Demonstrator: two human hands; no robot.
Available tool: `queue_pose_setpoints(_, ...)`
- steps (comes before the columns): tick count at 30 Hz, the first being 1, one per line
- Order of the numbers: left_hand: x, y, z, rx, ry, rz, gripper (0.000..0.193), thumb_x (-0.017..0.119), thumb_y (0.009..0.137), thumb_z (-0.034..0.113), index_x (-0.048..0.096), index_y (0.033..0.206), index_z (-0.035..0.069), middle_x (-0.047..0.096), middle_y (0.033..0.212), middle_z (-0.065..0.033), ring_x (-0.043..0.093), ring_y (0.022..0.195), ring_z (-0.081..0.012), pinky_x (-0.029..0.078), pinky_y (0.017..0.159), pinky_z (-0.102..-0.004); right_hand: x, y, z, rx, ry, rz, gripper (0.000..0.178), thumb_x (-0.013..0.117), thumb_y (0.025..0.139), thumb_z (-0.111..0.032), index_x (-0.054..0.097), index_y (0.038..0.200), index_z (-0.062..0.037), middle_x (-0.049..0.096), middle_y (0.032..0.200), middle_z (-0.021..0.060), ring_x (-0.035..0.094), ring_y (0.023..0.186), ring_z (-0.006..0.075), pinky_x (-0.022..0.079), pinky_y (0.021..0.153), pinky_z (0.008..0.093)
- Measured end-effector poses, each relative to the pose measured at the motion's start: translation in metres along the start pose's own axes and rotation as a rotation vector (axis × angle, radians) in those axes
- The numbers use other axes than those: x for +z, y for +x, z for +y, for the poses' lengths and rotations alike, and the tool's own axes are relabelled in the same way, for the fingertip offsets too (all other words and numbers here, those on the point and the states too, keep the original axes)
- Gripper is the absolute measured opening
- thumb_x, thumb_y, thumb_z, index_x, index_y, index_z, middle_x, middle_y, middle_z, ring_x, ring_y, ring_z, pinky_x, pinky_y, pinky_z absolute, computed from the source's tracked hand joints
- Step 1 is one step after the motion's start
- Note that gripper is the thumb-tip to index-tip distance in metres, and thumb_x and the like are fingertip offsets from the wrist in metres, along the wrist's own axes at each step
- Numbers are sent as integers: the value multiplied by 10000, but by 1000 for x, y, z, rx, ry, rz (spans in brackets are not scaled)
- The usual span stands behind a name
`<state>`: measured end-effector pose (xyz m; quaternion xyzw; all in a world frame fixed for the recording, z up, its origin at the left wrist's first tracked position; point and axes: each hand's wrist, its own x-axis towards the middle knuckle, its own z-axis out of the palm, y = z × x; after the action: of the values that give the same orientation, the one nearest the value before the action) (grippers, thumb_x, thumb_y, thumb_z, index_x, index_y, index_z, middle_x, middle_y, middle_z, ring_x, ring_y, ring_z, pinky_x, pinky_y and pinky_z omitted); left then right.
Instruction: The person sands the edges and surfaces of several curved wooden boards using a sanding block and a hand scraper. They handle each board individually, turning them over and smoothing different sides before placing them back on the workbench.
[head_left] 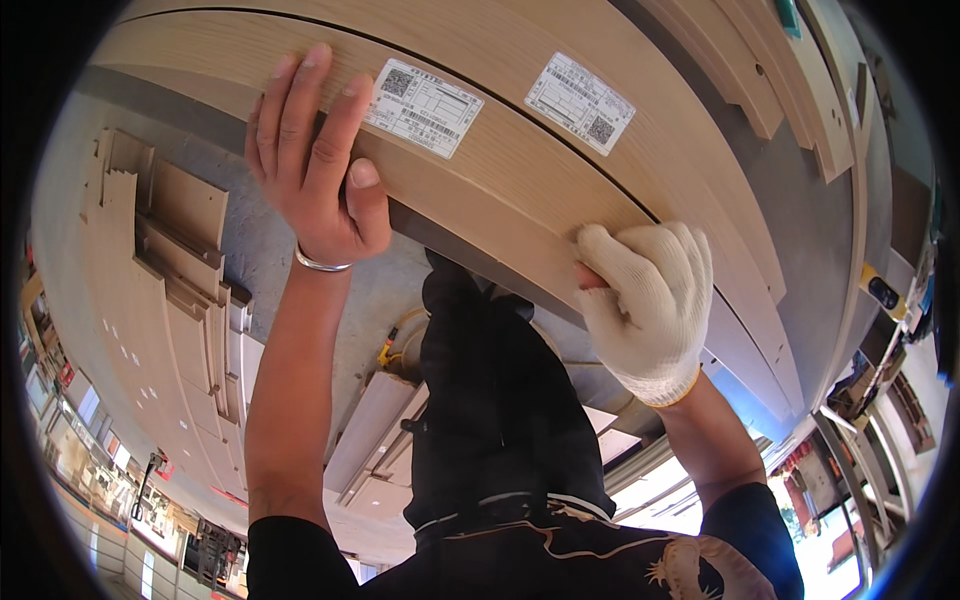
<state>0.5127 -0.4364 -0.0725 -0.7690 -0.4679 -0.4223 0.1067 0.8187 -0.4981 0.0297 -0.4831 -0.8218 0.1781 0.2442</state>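
Spreading wide across the near wooden board [500, 170], in the head view, comes the bare left hand [322, 185], its fingers on the top face and thumb by the near edge, a silver bangle [322, 266] at the wrist! Right beside that index finger sits a white label [425, 107]. Over to the right of this grip, the gloved right hand [648, 305] is curled tight, knuckles by the dark seam, a bit of bare thumb peeking out; whether it clasps anything, I cannot tell. So the near board lies under the left fingers and reaches across to the right hand. Just beyond both hands, past the seam, runs a second board [665, 145] with its own label [580, 103]! Left of the left hand, well apart, stand stacked panels [150, 290]; right of the glove, a yellow-and-black object [884, 290].
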Motion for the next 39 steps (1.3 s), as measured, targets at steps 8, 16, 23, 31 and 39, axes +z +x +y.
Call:
queue_pose_setpoints(8,-1,2,-1,15,-13,-22,526,443,1046,306,722,1423,67,670,1505,-232,589,1404,-453,403,1184,-551,-33,-43,16,34,-129,-31,458,836,625,-67,768,1075,-118,610,871,16,588,782,242,432,732,406)
queue_pose_setpoints(16,-11,6,2,19,7,-134,533,420,1096,318,673,1466,29,628,1537,-268,557,1422,-491,388,1198,-570,-36,-59,17,102,-119,-26,461,871,666,-14,756,1101,-115,653,894,32,602,810,255,440,743,403)
queue_pose_setpoints(23,-11,7,3,0,-22,-137,529,417,1113,323,671,1466,23,633,1534,-268,543,1438,-496,375,1210,-576,-24,-45,15,97,-143,-73,447,829,586,-101,787,1030,-121,595,842,9,585,789,224,422,715,396)
queue_pose_setpoints(31,-9,7,4,4,-34,-117,523,428,1101,309,684,1458,25,640,1529,-262,546,1441,-494,380,1211,-569,-24,-43,16,33,-160,9,433,807,598,-129,785,1030,-118,597,848,3,584,780,221,418,702,395)
queue_pose_setpoints(39,-8,8,2,25,-14,-99,524,435,1089,301,695,1453,28,643,1534,-245,549,1446,-483,385,1209,-563,-52,-81,24,84,-179,-31,443,825,577,-92,771,1016,-112,588,851,17,583,766,242,431,715,391)
